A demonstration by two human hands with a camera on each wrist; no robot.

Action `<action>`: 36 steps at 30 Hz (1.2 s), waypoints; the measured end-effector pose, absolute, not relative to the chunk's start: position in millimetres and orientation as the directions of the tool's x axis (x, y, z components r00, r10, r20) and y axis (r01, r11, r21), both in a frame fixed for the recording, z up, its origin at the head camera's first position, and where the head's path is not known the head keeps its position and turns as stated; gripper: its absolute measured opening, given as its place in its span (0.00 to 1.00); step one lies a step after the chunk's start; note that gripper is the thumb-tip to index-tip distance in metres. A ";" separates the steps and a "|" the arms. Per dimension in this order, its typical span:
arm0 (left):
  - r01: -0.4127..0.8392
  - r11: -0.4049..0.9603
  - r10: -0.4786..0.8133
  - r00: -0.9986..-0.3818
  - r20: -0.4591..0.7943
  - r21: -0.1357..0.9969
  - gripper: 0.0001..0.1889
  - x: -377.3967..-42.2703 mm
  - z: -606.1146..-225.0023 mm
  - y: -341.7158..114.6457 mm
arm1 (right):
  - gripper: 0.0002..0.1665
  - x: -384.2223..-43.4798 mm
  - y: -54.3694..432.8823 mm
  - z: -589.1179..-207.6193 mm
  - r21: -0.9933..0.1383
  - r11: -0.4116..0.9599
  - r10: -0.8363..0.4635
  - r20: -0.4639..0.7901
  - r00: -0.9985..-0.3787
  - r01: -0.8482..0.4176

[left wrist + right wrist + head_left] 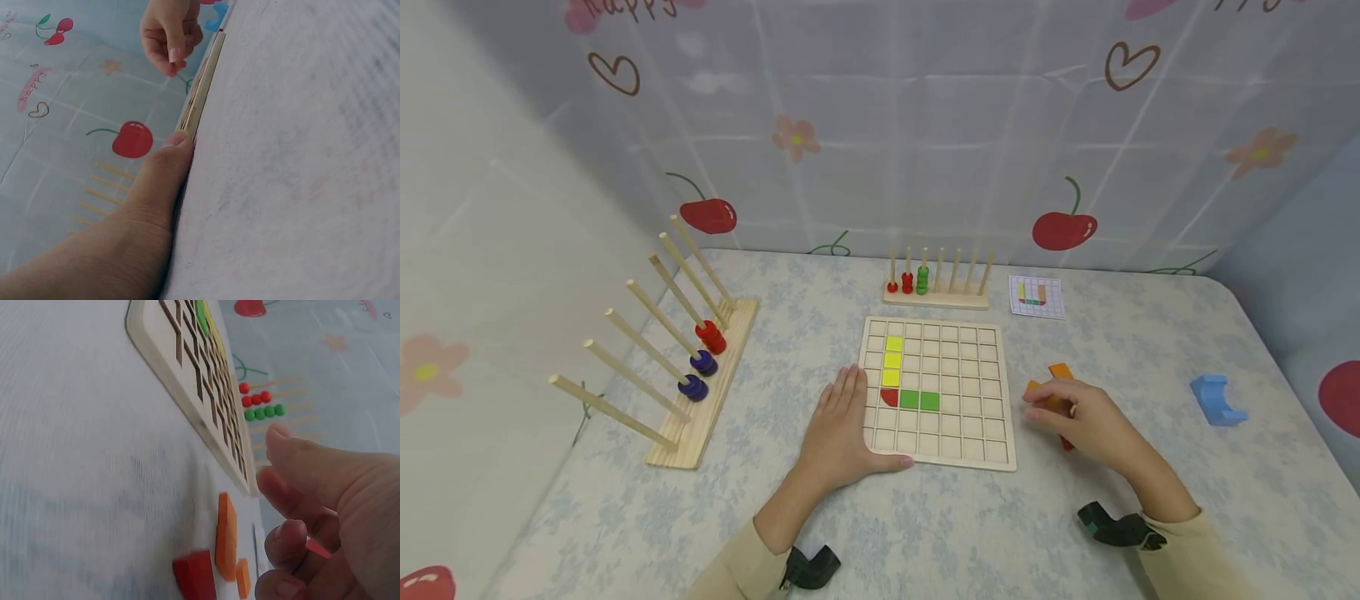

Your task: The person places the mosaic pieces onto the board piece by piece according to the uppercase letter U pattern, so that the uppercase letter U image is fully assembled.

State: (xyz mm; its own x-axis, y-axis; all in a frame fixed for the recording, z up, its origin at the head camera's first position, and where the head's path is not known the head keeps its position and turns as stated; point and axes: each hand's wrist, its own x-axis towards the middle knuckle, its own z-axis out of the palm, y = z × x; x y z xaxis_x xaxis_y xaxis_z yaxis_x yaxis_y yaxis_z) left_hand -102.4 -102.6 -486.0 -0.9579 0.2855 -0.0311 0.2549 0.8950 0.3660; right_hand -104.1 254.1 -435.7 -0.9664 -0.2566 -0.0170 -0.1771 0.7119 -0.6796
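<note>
My left hand [837, 437] rests at the near left corner of a wooden grid board [973, 429], fingers along its left side, thumb along its front edge. Set in the board are a column of yellow tiles [892, 360], a red quarter-round tile [889, 397] and two green tiles [919, 401]. To the board's right, my right hand [1086, 417] hovers over loose orange tiles [1060, 371], fingers loosely curled. Its thumb and forefinger stand slightly apart in the right wrist view, with nothing visible between them. A loose red piece [195, 575] lies by the orange tiles [226, 540], partly covered by the hand from above.
A large peg rack [730, 367] with red and blue beads stands at the left. Behind the board are a small peg rack [936, 298] with red and green beads and a pattern card [1037, 297]. A blue arch-shaped block [1213, 402] lies at the right.
</note>
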 end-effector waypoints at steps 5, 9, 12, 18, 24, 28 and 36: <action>0.259 0.893 0.288 -0.957 -0.027 0.367 0.76 -102.7 -485.6 -102.9 | 0.11 -94.6 277.9 -434.2 -0.638 0.755 -0.212 -0.019 -0.977 -0.152; 0.261 0.894 0.290 -0.957 -0.026 0.366 0.76 -102.8 -485.8 -103.1 | 0.09 -88.1 290.2 -433.9 -0.630 0.764 -0.191 -0.014 -0.981 -0.140; 0.261 0.895 0.289 -0.957 -0.024 0.362 0.76 -102.8 -486.3 -103.2 | 0.08 -85.3 295.5 -435.8 -0.623 0.770 -0.188 -0.017 -0.982 -0.137; 0.257 0.898 0.285 -0.958 -0.026 0.357 0.76 -102.6 -486.6 -103.1 | 0.09 -84.4 298.4 -439.0 -0.610 0.780 -0.198 -0.032 -0.980 -0.138; 0.255 0.894 0.283 -0.959 -0.024 0.369 0.76 -101.5 -485.6 -102.7 | 0.08 -84.7 298.9 -440.8 -0.614 0.775 -0.212 -0.032 -0.977 -0.148; 0.255 0.894 0.283 -0.959 -0.022 0.369 0.76 -101.4 -485.5 -102.5 | 0.08 -84.6 299.5 -442.6 -0.610 0.779 -0.212 -0.041 -0.976 -0.143; 0.256 0.894 0.284 -0.958 -0.026 0.367 0.76 -101.6 -483.7 -102.4 | 0.08 -82.8 300.0 -444.3 -0.615 0.776 -0.224 -0.059 -0.973 -0.142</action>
State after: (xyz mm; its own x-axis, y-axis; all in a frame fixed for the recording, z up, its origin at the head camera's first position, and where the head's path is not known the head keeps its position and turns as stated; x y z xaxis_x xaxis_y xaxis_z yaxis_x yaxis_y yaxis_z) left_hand -101.6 -102.4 -483.7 -0.9583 0.2845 -0.0256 0.2556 0.8943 0.3673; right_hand -82.8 300.0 -444.3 -0.9727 -0.2244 -0.0587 -0.1419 0.7758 -0.6148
